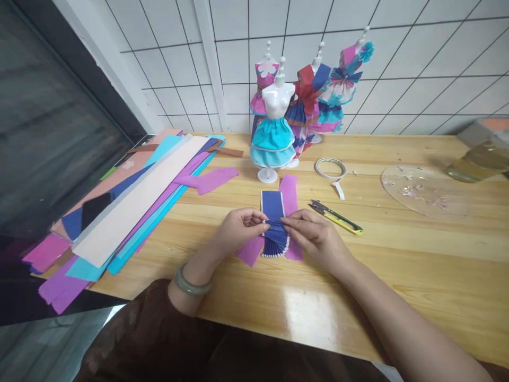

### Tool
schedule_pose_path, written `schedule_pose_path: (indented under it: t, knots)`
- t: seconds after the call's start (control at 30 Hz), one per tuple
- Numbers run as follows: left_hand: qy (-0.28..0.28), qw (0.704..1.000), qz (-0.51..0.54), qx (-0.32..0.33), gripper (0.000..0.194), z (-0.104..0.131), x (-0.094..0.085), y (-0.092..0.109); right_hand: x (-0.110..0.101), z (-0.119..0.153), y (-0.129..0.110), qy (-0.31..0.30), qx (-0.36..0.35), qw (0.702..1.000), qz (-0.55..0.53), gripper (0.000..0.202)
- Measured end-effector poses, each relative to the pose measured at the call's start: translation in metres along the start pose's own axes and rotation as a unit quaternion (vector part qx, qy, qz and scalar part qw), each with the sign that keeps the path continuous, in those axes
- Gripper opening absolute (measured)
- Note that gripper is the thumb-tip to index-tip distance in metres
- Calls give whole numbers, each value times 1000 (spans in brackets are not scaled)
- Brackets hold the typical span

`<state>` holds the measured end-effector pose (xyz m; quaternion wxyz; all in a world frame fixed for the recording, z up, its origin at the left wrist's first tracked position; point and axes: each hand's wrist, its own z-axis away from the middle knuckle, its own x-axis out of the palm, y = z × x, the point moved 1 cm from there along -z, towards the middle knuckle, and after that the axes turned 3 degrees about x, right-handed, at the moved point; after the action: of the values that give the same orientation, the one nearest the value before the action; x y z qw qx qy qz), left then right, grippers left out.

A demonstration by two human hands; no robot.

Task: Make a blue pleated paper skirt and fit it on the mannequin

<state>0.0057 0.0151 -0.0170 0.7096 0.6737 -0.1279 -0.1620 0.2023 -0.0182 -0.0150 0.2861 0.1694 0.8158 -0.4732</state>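
A dark blue paper strip (272,203) with white edges lies in front of me, its near part folded into fine pleats that fan out at the bottom. My left hand (243,229) pinches the left edge of the pleats between thumb and fingers. On the right edge, my right hand (312,231) pinches the same pleats, its fingertips close to those of the left. Purple paper pieces (289,192) lie under and around the blue strip. Beyond it stands a small white mannequin (279,100) wearing a turquoise tiered skirt (272,139).
Long coloured paper strips (135,204) are piled at the left, with a dark phone (96,210) among them. Yellow-green snips (338,218), a tape roll (330,168) and a clear plate (421,192) lie to the right. More dressed mannequins (308,98) stand behind.
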Motion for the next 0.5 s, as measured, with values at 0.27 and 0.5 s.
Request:
schedule_pose_path:
  t: [0.27,0.5]
  knots:
    - [45,999,5,28,21,0,-1,2,-2,-2,0,9,117,990,-73,35]
    - [48,998,-11,33,21,1,0,3,2,-1,-1,14,195,962,-189,34]
